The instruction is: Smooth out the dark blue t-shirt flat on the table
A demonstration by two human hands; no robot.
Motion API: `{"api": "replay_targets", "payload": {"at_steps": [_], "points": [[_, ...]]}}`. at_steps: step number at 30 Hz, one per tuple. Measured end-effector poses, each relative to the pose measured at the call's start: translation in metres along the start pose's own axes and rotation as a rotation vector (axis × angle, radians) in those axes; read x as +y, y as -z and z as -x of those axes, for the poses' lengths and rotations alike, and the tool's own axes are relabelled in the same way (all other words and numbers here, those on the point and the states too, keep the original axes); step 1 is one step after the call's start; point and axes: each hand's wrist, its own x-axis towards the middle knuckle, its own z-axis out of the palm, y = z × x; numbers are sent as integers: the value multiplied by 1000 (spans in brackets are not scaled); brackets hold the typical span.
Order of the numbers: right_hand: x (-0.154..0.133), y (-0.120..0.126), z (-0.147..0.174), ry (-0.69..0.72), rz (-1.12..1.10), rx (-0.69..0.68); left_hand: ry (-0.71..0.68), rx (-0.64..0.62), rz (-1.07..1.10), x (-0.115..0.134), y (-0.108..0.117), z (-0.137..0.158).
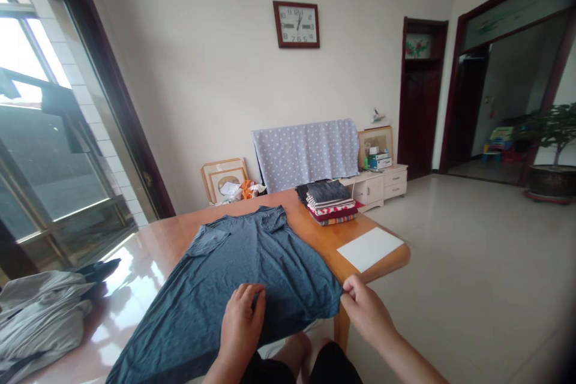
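A dark blue-grey T-shirt (252, 264) lies spread across the wooden table (175, 225), its sleeves at the far side and its hem toward me. My right hand (363, 306) pinches the hem's right corner near the table's edge. Over the lower middle of the shirt is my left hand (244, 318), fingers curled with thumb and forefinger close together. Whether cloth is caught between those fingers I cannot make out. Part of the near hem hangs past the table edge above my knees.
A folded stack of clothes (330, 201) sits at the far right of the table, with a white sheet (369, 249) nearer the corner. Crumpled grey clothing (42, 318) lies at the left. Beyond stand a low white cabinet (375, 187) and a dotted cloth cover (310, 153).
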Motion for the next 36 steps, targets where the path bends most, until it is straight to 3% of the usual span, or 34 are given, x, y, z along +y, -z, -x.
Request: {"api": "replay_targets", "payload": {"at_steps": [6, 12, 19, 25, 32, 36], "points": [[-9, -17, 18, 57, 157, 43, -66, 5, -48, 4, 3, 14], [-16, -20, 18, 93, 98, 72, -50, -7, -31, 8, 3, 19], [-6, -19, 10, 101, -56, 91, -11, -25, -14, 5, 12, 24], [12, -28, 3, 110, 18, 51, 75, 35, -71, 3, 26, 33], [44, -27, -8, 216, 84, 103, 311, 115, -264, -43, 60, 35], [43, -25, -6, 180, 52, 146, 495, 40, -431, -79, 82, 37]]}}
